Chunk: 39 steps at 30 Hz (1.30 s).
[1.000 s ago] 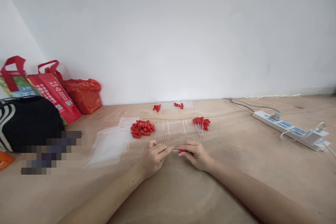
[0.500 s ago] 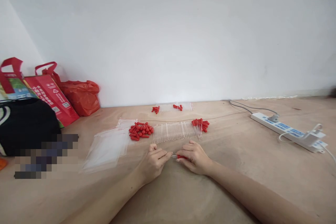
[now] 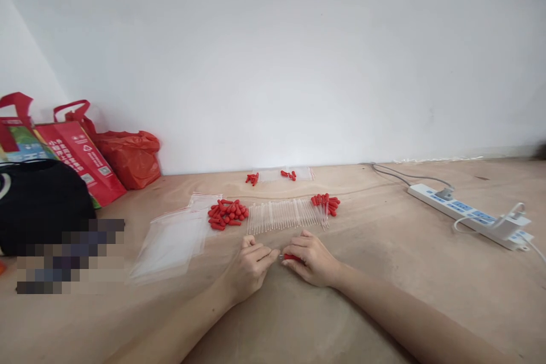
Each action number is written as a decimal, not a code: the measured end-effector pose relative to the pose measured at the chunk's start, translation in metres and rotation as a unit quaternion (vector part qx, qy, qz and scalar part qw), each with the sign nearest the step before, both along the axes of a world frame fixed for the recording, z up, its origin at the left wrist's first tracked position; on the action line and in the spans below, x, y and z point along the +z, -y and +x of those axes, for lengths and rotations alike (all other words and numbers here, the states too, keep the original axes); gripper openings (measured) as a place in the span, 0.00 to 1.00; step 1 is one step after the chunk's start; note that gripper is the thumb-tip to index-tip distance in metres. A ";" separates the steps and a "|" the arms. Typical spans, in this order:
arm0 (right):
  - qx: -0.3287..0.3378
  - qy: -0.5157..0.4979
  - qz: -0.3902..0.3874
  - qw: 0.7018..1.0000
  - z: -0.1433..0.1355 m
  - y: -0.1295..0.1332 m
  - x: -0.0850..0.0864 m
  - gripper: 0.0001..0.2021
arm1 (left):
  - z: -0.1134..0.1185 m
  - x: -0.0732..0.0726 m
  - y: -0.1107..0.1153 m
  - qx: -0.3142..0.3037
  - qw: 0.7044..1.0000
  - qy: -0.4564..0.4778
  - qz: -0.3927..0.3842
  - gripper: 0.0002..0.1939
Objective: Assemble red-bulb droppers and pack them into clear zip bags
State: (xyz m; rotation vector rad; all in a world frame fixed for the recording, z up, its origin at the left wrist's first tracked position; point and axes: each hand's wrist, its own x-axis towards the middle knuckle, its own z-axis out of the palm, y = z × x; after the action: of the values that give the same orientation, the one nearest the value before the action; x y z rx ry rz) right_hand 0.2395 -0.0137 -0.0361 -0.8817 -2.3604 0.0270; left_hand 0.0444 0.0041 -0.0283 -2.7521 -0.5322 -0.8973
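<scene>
My right hand (image 3: 312, 260) is closed round a red rubber bulb (image 3: 293, 258), which lies at the fingertips. A short end of a clear tube (image 3: 281, 256) shows between the hands, and my left hand (image 3: 255, 266) pinches its other end. Beyond the hands lies a row of clear tubes (image 3: 281, 214). A pile of red bulbs (image 3: 227, 214) sits left of the row. At the row's right end are tubes with red bulbs (image 3: 326, 203).
Flat clear zip bags (image 3: 173, 243) lie at the left. Near the wall is a filled bag (image 3: 268, 175) with red pieces. Red bags (image 3: 130, 156) and a black bag (image 3: 45, 205) stand far left. A power strip (image 3: 464, 210) with cables lies right.
My right hand has shifted slightly left towards my left hand, and less of the clear tube shows between them. The view has turned a little.
</scene>
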 end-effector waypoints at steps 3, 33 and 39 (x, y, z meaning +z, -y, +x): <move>-0.002 -0.001 -0.001 1.000 0.001 -0.002 0.002 0.09 | -0.001 0.003 -0.001 0.013 1.000 -0.009 -0.013 0.13; 0.024 -0.502 -0.367 0.783 -0.017 -0.006 0.003 0.15 | 0.002 0.006 0.004 0.048 0.989 0.089 -0.105 0.12; -0.285 -0.295 -0.281 0.868 0.051 -0.054 0.039 0.13 | 0.001 0.003 0.002 0.094 0.981 0.085 -0.146 0.11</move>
State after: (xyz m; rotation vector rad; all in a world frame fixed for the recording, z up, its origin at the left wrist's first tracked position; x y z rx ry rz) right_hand 0.2903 0.0406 0.0033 -1.5565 -1.4574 0.6715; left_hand 0.0451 0.0019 -0.0254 -2.8259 -1.0111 -1.0910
